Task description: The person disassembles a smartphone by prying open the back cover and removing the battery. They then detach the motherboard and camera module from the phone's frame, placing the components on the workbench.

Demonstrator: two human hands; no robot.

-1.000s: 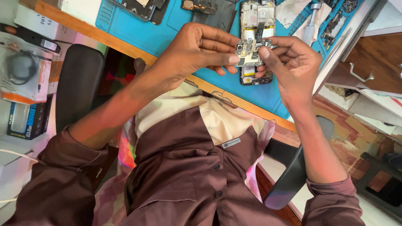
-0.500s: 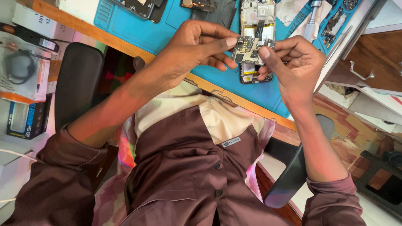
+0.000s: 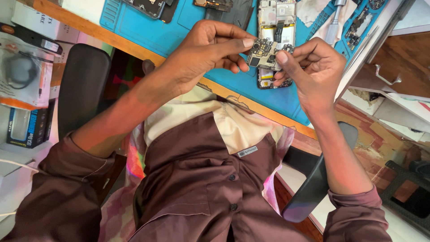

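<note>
At the left edge of the view, a clear blister pack (image 3: 20, 71) with an orange strip lies above a dark blue box (image 3: 22, 127). Over the blue mat (image 3: 188, 33) on the tabletop, my left hand (image 3: 206, 49) and right hand (image 3: 313, 67) pinch a small phone circuit board (image 3: 264, 54) between fingertips, above an opened phone (image 3: 275, 27).

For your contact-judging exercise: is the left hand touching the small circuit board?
Touching. The head view shows the left hand pinching one end of the circuit board, while the right hand grips the other.
</note>
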